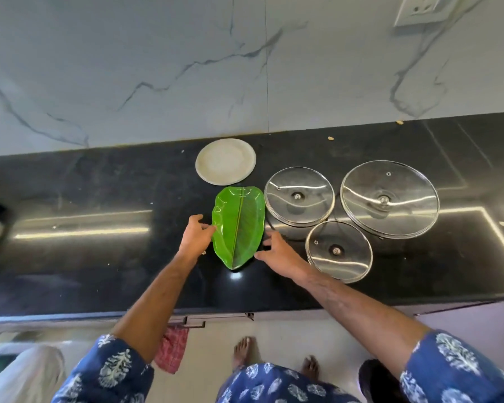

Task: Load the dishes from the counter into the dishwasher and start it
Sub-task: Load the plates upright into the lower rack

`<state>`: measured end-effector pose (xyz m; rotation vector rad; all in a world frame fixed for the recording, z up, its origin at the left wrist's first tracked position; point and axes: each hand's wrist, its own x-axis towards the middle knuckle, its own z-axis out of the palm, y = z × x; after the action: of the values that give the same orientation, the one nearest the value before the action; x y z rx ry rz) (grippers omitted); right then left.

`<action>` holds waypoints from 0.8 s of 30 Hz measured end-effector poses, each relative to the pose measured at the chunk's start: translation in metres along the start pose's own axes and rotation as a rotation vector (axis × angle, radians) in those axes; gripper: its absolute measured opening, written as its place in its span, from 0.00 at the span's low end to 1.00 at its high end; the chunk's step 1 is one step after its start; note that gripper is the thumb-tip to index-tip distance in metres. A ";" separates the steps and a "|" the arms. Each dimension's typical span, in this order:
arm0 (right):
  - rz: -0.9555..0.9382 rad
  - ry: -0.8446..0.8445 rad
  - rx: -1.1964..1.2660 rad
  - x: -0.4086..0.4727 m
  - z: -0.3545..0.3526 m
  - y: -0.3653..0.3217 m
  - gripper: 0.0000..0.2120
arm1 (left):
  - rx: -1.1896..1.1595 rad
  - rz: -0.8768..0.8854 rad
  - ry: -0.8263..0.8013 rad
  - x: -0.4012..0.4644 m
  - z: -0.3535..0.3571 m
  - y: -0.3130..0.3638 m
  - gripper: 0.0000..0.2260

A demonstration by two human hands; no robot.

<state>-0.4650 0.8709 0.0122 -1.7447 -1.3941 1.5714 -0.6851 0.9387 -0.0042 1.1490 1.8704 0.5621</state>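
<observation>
A green leaf-shaped plate (239, 226) lies on the black counter (99, 257). My left hand (197, 235) touches its left edge with fingers curled at the rim. My right hand (277, 254) is at its right edge, thumb and fingers spread beside the rim. Behind it sits a round white plate (225, 161). To the right lie three glass lids: a middle-sized lid (299, 196), a large lid (389, 199) and a small lid (338, 250) nearest the front.
A marble wall (186, 68) backs the counter, with a socket (419, 10) at top right. A red checked cloth (172, 349) hangs from a drawer handle below the counter edge. My bare feet (242, 351) stand on the floor.
</observation>
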 end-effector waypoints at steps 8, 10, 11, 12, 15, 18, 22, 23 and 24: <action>0.202 0.151 0.496 0.044 0.016 -0.010 0.15 | 0.061 0.043 -0.243 0.035 -0.014 0.000 0.11; 0.203 0.193 0.553 0.044 0.021 -0.016 0.12 | -0.013 0.081 -0.266 0.031 -0.018 0.001 0.09; 0.205 0.217 0.595 0.042 0.025 -0.018 0.12 | -0.070 0.098 -0.290 0.030 -0.021 -0.001 0.08; 0.197 0.222 0.628 0.038 0.025 -0.020 0.13 | -0.140 0.122 -0.309 0.026 -0.025 -0.003 0.07; 0.143 0.186 0.703 0.015 0.022 -0.026 0.21 | -0.284 0.267 -0.433 0.010 -0.043 -0.009 0.11; 0.075 0.158 0.743 -0.020 0.014 -0.024 0.30 | -0.297 0.393 -0.583 -0.009 -0.047 -0.001 0.12; 0.011 0.303 0.818 -0.078 -0.001 -0.002 0.24 | -0.254 0.484 -0.803 -0.039 -0.019 0.015 0.14; -0.022 0.349 0.857 -0.098 -0.004 0.008 0.23 | -0.240 0.485 -0.870 -0.050 -0.005 0.019 0.15; -0.053 0.395 0.906 -0.117 -0.007 0.019 0.21 | -0.228 0.471 -0.934 -0.060 0.010 0.024 0.16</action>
<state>-0.4358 0.7647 0.0574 -1.3099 -0.4061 1.3882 -0.6517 0.8970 0.0330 1.3754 0.7287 0.3687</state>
